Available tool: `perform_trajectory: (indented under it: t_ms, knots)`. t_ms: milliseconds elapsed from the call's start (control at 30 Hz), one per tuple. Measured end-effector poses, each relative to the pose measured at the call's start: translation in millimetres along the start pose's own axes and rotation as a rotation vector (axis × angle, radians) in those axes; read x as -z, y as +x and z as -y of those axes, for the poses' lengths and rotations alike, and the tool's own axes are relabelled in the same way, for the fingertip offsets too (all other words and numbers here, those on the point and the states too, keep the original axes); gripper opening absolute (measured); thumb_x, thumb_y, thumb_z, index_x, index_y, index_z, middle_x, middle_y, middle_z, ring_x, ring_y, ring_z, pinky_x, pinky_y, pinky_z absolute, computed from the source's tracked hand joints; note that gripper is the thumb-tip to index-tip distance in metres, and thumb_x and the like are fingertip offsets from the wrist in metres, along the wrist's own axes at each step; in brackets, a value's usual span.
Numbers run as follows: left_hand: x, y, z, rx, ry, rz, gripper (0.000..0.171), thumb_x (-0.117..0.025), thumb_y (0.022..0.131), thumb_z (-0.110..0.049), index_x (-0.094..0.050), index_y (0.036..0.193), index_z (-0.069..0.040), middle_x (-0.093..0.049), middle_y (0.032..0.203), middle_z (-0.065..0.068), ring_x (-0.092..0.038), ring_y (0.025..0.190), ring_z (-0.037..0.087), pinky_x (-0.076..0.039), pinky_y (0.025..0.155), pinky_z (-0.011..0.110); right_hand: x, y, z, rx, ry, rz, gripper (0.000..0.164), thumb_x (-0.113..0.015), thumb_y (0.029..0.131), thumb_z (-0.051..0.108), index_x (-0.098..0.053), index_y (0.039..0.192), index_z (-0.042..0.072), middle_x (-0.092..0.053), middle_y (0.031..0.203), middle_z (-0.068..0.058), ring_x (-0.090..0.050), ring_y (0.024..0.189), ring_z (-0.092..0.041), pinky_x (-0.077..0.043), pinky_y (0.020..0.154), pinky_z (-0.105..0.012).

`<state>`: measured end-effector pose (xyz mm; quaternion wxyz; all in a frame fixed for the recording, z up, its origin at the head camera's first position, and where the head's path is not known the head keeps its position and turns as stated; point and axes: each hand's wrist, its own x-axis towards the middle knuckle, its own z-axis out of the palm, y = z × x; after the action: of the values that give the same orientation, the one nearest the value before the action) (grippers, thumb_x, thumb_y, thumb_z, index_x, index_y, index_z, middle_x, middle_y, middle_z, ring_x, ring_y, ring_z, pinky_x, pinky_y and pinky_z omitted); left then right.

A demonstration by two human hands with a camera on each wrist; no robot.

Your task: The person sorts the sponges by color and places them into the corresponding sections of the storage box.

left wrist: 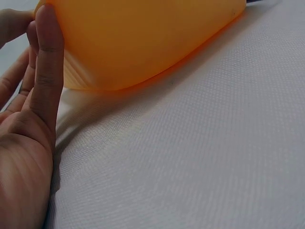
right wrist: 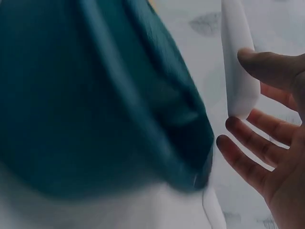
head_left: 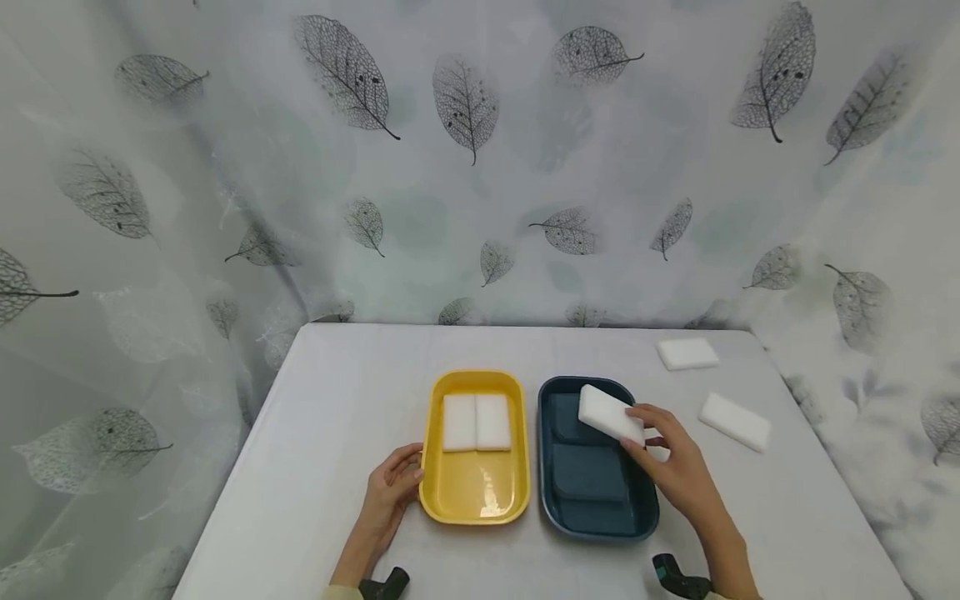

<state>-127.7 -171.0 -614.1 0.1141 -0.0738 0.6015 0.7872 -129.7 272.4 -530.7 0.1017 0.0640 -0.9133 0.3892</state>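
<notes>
My right hand (head_left: 677, 467) pinches a white sponge block (head_left: 606, 412) between thumb and fingers, tilted over the dark blue tray (head_left: 546, 487). In the right wrist view the thumb presses the face of the held sponge (right wrist: 236, 71), beside the tray's blue wall (right wrist: 62, 109). My left hand (head_left: 388, 493) holds the left rim of the yellow tray (head_left: 472, 500), its thumb and fingers at the edge. The left wrist view shows those fingers (left wrist: 47, 62) against the yellow wall (left wrist: 143, 43). Two white sponges (head_left: 459, 422) (head_left: 492, 422) lie side by side in the yellow tray's far half.
Two more white sponges (head_left: 687, 353) (head_left: 735, 422) lie on the white-covered table (head_left: 330, 400), to the right of the blue tray. Behind and around the table hangs a leaf-printed curtain (head_left: 435, 183). The two trays stand next to each other with a narrow gap.
</notes>
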Motion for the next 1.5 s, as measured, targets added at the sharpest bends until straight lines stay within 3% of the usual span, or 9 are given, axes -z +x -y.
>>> perform_trajectory:
  t_ms: [200,500,700,933,1233,1500]
  knots:
    - [7.2,-1.1,-3.7,-0.018,0.025,-0.011,0.050,-0.067,0.096,-0.008,-0.053,0.143,0.000,-0.063,0.122,0.009,-0.067,0.098,0.011,-0.061,0.076,0.022,-33.9,16.6,23.9,0.077,0.044,0.033,0.052,-0.079,0.093,0.014,-0.061,0.141,0.012,-0.058,0.145,-0.013,-0.060,0.120,-0.027,-0.060,0.090,-0.031]
    - [6.4,3.2,-3.9,-0.020,0.033,-0.010,0.049,-0.068,0.096,-0.007,-0.053,0.142,0.000,-0.063,0.123,0.010,-0.068,0.100,0.013,-0.062,0.076,0.025,-63.1,36.3,57.4,0.088,0.053,0.081,0.050,-0.081,0.091,0.016,-0.063,0.138,0.011,-0.057,0.148,-0.012,-0.061,0.126,-0.030,-0.060,0.095,-0.045]
    - [3.5,4.8,-3.4,-0.015,0.008,-0.022,0.048,-0.068,0.095,-0.005,-0.055,0.141,0.001,-0.065,0.119,0.009,-0.067,0.095,0.013,-0.061,0.071,0.024,-81.2,41.9,76.7,0.040,0.050,0.130,0.049,-0.079,0.093,0.016,-0.062,0.139,0.011,-0.054,0.153,-0.014,-0.059,0.130,-0.032,-0.058,0.102,-0.047]
    - [-0.1,6.0,-2.8,-0.022,-0.006,-0.015,0.050,-0.069,0.094,-0.005,-0.056,0.142,0.002,-0.065,0.117,0.007,-0.066,0.092,0.010,-0.059,0.067,0.022,-109.5,50.7,98.5,0.006,0.073,0.145,0.047,-0.077,0.092,0.008,-0.062,0.137,0.006,-0.051,0.154,-0.018,-0.050,0.142,-0.042,-0.048,0.114,-0.057]
    - [0.1,5.1,1.0,-0.017,-0.016,-0.003,0.053,-0.069,0.093,-0.003,-0.054,0.143,0.000,-0.064,0.117,0.008,-0.064,0.089,0.010,-0.059,0.067,0.023,-141.1,57.3,111.9,0.090,-0.045,0.082,0.043,-0.079,0.089,0.001,-0.064,0.129,0.005,-0.056,0.146,-0.021,-0.057,0.131,-0.040,-0.055,0.105,-0.052]
    - [-0.3,0.9,3.0,-0.011,-0.018,-0.013,0.054,-0.070,0.094,-0.005,-0.054,0.145,0.000,-0.063,0.119,0.008,-0.065,0.093,0.010,-0.058,0.068,0.020,-152.8,58.3,120.3,0.063,-0.129,0.189,0.041,-0.076,0.091,0.004,-0.063,0.131,0.004,-0.056,0.144,-0.020,-0.059,0.119,-0.038,-0.057,0.100,-0.049]
